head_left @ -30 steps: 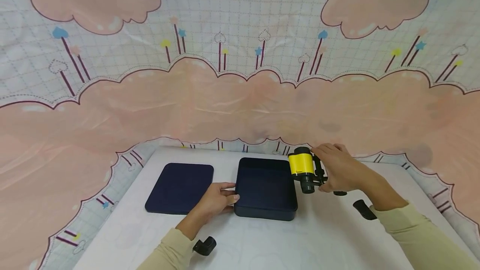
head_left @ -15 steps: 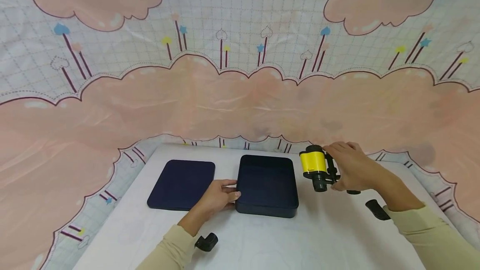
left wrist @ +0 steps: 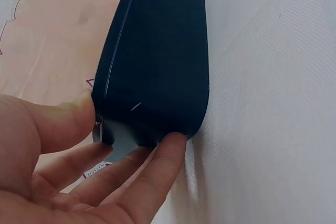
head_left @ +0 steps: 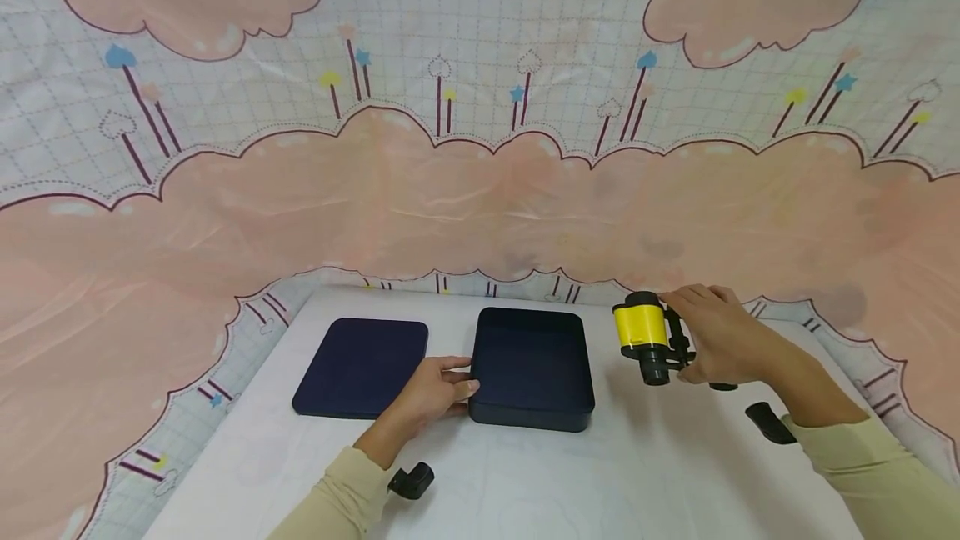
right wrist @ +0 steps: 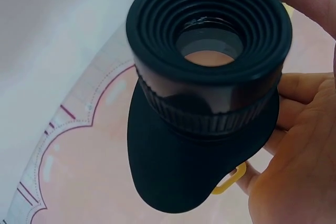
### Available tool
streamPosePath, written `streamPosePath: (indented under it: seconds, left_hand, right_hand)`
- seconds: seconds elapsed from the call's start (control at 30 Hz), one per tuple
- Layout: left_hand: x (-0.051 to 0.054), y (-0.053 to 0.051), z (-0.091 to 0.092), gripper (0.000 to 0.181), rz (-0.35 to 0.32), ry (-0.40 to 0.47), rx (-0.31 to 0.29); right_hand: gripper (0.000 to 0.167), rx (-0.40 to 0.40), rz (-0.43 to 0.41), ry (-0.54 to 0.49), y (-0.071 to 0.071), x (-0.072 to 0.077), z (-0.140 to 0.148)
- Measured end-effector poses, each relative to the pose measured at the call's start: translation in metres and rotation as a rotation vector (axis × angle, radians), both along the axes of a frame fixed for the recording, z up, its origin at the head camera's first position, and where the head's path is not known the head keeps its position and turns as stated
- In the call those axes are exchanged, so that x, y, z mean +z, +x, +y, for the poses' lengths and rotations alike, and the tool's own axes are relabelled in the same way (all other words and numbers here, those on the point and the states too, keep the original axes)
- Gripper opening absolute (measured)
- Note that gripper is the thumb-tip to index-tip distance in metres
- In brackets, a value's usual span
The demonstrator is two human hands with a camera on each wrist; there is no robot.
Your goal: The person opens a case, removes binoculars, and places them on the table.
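My right hand [head_left: 723,336] grips a pair of yellow and black binoculars [head_left: 640,326], held above the table to the right of the box. In the right wrist view a black eyepiece [right wrist: 205,114] fills the middle, with fingers [right wrist: 302,90] reaching round behind it. A dark navy box [head_left: 531,415] stands uncovered on the table, nothing visible inside. Against its left wall rest the extended fingers of my left hand [head_left: 427,394], its thumb at the rim. The left wrist view has the fingertips touching the box [left wrist: 157,51] near a corner.
Left of the box lies a flat, dark navy lid [head_left: 360,369], partly behind my left hand. A white table [head_left: 525,482] carries everything. A patterned cloth [head_left: 450,207] with clouds hangs behind. Black wrist-worn devices [head_left: 411,482] sit by both sleeves.
My right hand has moved right with the binoculars, away from the box's right edge. The left hand stays at the box's left side, and box and lid keep their places.
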State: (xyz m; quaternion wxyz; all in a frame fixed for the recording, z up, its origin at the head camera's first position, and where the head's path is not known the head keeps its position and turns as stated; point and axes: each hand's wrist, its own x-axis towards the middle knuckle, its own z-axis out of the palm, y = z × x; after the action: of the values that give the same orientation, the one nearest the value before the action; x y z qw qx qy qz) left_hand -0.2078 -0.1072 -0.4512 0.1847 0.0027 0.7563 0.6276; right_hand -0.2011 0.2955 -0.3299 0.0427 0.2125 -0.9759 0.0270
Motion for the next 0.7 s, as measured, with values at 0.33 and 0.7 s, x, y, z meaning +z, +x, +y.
streamPosePath:
  seconds: [0.33, 0.7]
  left_hand:
    - [0.005, -0.002, -0.001, 0.058, 0.009, -0.010, -0.007]
    - [0.002, 0.003, -0.002, 0.058, 0.009, -0.016, -0.009]
  right_hand:
    - [0.108, -0.008, 0.016, -0.006, 0.006, -0.002, 0.010]
    - [0.111, -0.019, 0.003, 0.005, 0.011, -0.010, 0.018]
